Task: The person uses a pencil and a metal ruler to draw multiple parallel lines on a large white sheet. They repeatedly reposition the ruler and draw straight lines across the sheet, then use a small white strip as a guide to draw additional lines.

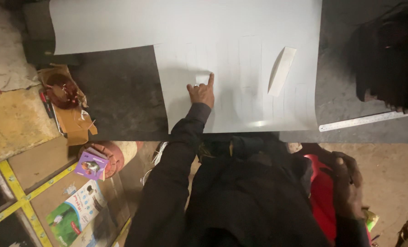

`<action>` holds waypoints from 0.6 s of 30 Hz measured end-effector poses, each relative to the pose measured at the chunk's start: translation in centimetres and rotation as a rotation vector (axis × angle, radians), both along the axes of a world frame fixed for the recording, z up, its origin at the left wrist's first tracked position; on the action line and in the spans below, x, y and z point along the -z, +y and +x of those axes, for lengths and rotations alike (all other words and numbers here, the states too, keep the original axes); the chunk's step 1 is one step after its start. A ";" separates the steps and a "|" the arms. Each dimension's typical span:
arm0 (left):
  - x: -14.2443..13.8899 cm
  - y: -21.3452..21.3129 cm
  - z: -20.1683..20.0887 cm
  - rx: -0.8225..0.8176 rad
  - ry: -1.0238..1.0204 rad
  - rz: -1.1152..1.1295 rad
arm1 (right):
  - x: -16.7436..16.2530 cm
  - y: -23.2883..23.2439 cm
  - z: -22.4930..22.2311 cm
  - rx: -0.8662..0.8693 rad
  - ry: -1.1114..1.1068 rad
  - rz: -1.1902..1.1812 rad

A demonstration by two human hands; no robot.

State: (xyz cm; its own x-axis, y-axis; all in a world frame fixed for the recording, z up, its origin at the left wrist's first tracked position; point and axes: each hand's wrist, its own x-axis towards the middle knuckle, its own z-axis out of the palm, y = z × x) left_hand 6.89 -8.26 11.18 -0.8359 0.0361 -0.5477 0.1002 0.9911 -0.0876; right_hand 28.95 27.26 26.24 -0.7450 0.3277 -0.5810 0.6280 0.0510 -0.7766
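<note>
**Hand pressed on a white sheet**

Dark stone-like table top point(117, 91) fills the head view, and a large white sheet point(240, 55) lies flat on it, its long axis running left to right, with a cut-out notch at its lower left. The left hand point(202, 93) rests on the sheet just right of that notch, arm stretched forward in a dark sleeve, forefinger pointing up and away, the other fingers curled, gripping nothing. A small folded white strip point(281, 71) lies on the sheet, right of the hand, tilted. A metal ruler point(361, 121) lies off the sheet's lower right corner. The right hand point(349, 185) sits low, well below the sheet, closed against something red point(322, 192); I cannot tell its grip.
</note>
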 end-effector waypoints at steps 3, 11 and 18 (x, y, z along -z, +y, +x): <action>-0.1 1.1 -0.5 0.053 0.049 0.037 | 0.0 0.0 -0.4 0.007 0.027 -0.031; 0.6 3.5 -0.3 0.004 -0.013 0.065 | -0.5 0.4 -1.7 -0.017 0.034 -0.009; 0.8 4.7 -1.6 0.081 0.041 0.107 | 0.0 1.5 -2.1 -0.017 0.088 -0.055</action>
